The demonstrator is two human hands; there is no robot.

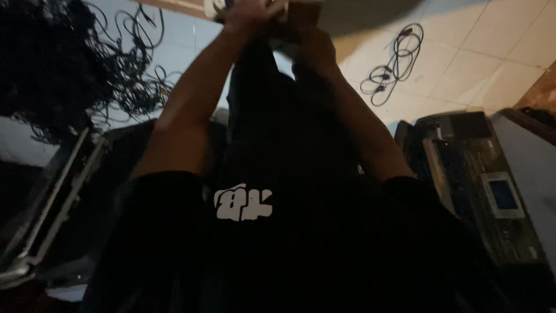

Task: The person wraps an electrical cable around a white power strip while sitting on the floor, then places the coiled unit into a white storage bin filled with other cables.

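Both hands, left hand [246,16] and right hand [306,26], are seen pressed together at the top edge of the frame, closed around a small pale object [277,13] that is blurred and largely cut off. A coiled black cable [394,64] is seen on the tiled floor [492,52] to their right, a cable tangle [69,64] to their left.
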